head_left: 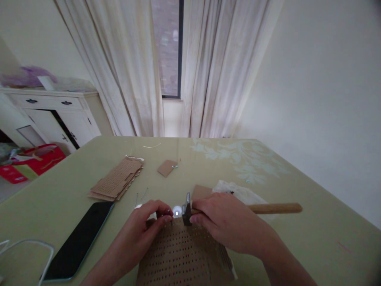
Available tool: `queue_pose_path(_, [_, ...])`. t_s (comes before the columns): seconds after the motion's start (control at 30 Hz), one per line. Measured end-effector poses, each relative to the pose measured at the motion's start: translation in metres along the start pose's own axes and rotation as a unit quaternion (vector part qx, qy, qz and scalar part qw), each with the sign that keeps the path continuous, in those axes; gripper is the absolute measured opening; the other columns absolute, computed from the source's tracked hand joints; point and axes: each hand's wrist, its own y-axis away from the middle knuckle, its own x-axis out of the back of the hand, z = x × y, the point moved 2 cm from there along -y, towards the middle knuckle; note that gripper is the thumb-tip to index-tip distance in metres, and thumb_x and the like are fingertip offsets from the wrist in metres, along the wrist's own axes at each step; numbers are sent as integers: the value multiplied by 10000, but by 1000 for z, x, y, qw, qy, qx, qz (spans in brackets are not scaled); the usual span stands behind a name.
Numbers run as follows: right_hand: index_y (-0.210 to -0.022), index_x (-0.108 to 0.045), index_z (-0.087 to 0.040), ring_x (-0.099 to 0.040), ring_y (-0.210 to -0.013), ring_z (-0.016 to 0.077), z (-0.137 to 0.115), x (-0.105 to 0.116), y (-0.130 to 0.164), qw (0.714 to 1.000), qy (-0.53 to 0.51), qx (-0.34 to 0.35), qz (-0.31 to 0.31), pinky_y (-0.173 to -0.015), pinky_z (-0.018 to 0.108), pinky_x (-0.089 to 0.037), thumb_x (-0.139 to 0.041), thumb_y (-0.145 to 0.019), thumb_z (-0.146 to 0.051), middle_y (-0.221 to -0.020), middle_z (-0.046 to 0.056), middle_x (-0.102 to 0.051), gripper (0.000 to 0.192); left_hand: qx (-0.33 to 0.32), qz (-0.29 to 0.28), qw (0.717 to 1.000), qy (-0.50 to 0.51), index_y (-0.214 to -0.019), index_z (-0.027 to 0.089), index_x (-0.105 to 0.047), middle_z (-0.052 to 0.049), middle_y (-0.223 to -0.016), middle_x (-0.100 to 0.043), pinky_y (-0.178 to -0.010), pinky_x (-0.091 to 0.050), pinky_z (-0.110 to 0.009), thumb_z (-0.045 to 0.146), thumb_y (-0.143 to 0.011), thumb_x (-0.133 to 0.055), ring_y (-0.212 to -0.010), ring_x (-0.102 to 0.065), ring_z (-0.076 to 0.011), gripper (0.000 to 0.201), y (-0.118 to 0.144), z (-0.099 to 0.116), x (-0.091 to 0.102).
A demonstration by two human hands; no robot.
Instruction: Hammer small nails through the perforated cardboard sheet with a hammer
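Observation:
My right hand point(226, 222) grips a hammer close behind its dark metal head point(187, 214); the wooden handle point(275, 207) sticks out to the right. My left hand point(145, 224) pinches a small nail point(170, 216) upright at the far edge of a brown perforated cardboard sheet point(181, 256) lying in front of me. The hammer head sits just right of the nail, near a small bright spot point(177, 210) on the table.
A black phone point(79, 240) lies left of my hands, a white cable point(29, 248) beside it. A stack of perforated cardboard point(117, 182), a small cardboard piece point(167, 167) and a white plastic bag point(238, 191) rest on the green table point(312, 222). A white cabinet point(56, 115) stands at left.

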Motion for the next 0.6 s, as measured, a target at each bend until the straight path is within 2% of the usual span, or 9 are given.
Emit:
queue_pose_path(0.2, [-1037,-778,-250,-779,-811,284,-3,-8,-5,999,16,3,-27,-670,337,-436,-632,-1080,-390,-893,60,-829,206,-7,0,1000,-26,-989,270,-762,-23,-958,-783,-732,-541,-289,331,-1026,-639,-881,-705,-216,142,6,-19,-8])
queue_pose_path(0.37, [-1026,-761,-243,-788,-809,286,-3,-12,-5,999,16,-1,-36,-656,338,-431,-611,-1089,-401,-896,59,-828,227,-26,11,999,-28,-996,271,-757,-21,-969,-775,-776,-536,-308,316,-1038,-636,-879,-696,-218,136,8,-17,-12])
queue_pose_path(0.6, [-1037,-761,-244,-790,-863,289,-4,-12,-5,998,-7,-12,-56,-713,344,-465,-601,-1092,-400,-933,64,-832,231,-46,17,998,-44,-1001,299,-754,8,-966,-763,-844,-518,-318,276,-1053,-622,-908,-687,-211,144,10,-19,-14])
